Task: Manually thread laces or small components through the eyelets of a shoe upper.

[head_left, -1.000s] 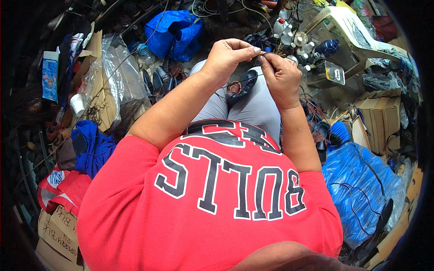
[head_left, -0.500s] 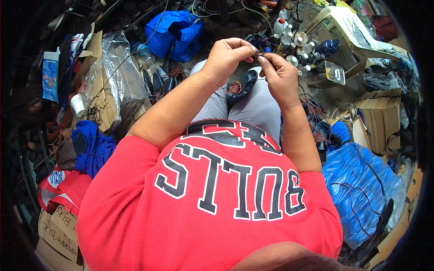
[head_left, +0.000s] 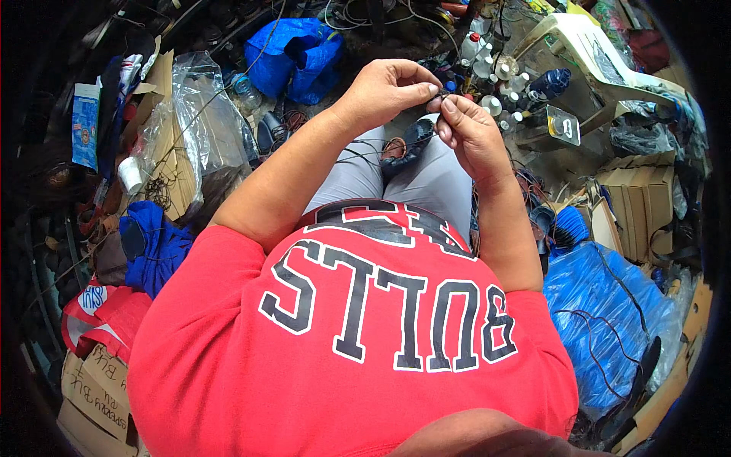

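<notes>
In front of my lap, both hands meet fingertip to fingertip. My left hand (head_left: 390,93) pinches a thin dark cord (head_left: 443,93) between thumb and fingers. From the other side my right hand (head_left: 474,131) closes its thumb and forefinger on the same cord, its other fingers curled. How the cord runs inside the fingers is hidden. Below the hands a dark shoe (head_left: 417,139) with a brown part rests between my grey-trousered thighs. Thin dark strands (head_left: 358,156) cross my left thigh beside it.
Several white bottles (head_left: 483,67) stand beyond my right hand, near a cream plastic chair (head_left: 590,46). A blue bag (head_left: 293,57) lies ahead on the left. Clear plastic over cardboard (head_left: 190,114) is at left; blue plastic sheeting (head_left: 601,320) and cardboard boxes (head_left: 640,198) sit at right.
My right hand has dropped slightly and turned, its fingers now more curled. The left fingers have shifted a little right, and the dark cord shows more between the fingertips.
</notes>
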`<state>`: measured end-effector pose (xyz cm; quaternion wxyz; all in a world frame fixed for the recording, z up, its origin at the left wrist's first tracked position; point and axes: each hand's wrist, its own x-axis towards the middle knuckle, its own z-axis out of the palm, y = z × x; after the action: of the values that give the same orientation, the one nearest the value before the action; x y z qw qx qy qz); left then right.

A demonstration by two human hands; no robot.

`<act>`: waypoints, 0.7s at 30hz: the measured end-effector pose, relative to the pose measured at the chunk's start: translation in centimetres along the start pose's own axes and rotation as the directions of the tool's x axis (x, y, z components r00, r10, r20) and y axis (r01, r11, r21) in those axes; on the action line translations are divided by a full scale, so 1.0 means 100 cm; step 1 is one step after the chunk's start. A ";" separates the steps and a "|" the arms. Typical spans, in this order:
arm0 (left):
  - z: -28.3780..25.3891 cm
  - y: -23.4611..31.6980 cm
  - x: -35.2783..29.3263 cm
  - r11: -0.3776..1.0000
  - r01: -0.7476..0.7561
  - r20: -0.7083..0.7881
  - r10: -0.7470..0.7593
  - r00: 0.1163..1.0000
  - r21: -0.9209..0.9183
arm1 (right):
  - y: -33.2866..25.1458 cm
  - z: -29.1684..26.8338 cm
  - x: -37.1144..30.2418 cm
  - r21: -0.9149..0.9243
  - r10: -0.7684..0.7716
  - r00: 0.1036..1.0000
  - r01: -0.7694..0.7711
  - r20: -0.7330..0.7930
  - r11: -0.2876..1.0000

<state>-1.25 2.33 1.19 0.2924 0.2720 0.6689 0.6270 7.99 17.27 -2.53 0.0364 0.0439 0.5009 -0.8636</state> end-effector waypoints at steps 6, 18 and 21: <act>-0.001 -0.006 0.003 0.997 -0.071 -0.108 0.071 0.992 0.005 | -0.001 0.000 0.001 -0.051 -0.013 1.000 0.013 0.002 0.999; 0.000 -0.004 0.000 0.990 0.006 -0.038 -0.001 0.999 0.138 | -0.002 0.002 -0.001 -0.096 -0.016 1.000 0.016 0.003 0.995; -0.001 -0.003 0.002 0.894 -0.100 0.006 0.109 0.994 0.436 | -0.004 0.003 -0.003 -0.127 0.000 1.000 -0.001 -0.013 0.992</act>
<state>-1.42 2.40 0.84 0.1838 0.3601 0.7793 0.4787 8.25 17.20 -1.98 0.0361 0.0471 0.5550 -0.8297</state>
